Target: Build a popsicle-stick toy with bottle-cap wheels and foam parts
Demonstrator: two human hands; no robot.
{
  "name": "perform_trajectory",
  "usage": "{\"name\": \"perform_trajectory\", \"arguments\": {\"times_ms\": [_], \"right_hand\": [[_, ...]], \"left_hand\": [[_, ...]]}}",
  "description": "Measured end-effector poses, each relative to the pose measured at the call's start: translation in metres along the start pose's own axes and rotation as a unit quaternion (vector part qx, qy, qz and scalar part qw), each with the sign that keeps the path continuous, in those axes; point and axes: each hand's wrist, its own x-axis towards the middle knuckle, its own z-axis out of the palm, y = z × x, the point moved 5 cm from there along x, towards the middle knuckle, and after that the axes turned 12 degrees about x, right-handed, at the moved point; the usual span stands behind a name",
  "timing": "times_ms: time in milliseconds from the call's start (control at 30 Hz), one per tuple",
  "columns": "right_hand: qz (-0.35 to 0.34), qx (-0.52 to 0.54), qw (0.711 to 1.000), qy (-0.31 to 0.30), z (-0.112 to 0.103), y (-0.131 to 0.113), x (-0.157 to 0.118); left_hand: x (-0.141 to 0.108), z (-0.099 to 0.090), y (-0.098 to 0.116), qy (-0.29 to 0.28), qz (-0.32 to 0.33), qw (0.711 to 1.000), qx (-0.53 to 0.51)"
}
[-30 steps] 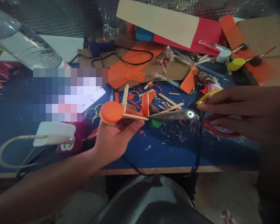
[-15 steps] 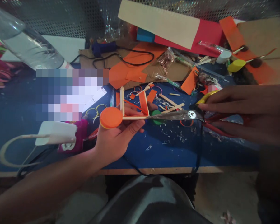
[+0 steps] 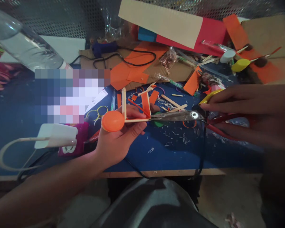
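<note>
My left hand (image 3: 116, 139) is closed on a small frame of craft sticks (image 3: 124, 103), holding it above the blue table. An orange bottle cap (image 3: 113, 121) sits at the frame's left end, and an orange paper strip (image 3: 146, 103) lines part of its inside. With fingers through the handles, my right hand (image 3: 244, 107) grips yellow-and-red-handled scissors (image 3: 178, 116). Their blades point left, and the tips meet the frame's right corner near the paper strip. Behind the blades a green cap (image 3: 158, 123) is partly hidden.
A glue gun (image 3: 104, 49) with a black cord lies at the back on cardboard. Loose craft sticks (image 3: 171, 101), paper scraps and rubber bands litter the middle. At left are a clear bottle (image 3: 35, 47), a white charger (image 3: 54, 136) on a pink socket block (image 3: 73, 148), and a blurred-out patch.
The scissor blades look slightly wider apart and cover more of the green cap. Both hands stay almost in place, with the frame still in the left one.
</note>
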Motion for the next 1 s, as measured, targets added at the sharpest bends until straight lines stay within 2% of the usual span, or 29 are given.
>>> {"name": "perform_trajectory", "arguments": {"times_ms": [333,633,800,1000], "right_hand": [[-0.004,0.038,0.999,-0.014,0.0039,0.0009,0.0032],[-0.03,0.028,0.999,-0.028,0.0041,0.004,0.0028],[-0.045,0.021,0.998,-0.034,0.0036,0.0026,0.005],[-0.038,0.028,0.998,-0.029,0.0039,0.0028,0.0058]], "left_hand": [[0.0002,0.0012,0.0029,-0.004,-0.007,1.0,-0.014],[0.0008,0.0021,0.0024,-0.002,-0.031,1.0,0.003],[0.0027,0.0018,0.0069,-0.008,-0.024,1.0,0.007],[0.0024,0.0021,0.0073,-0.016,-0.034,0.999,-0.017]]}}
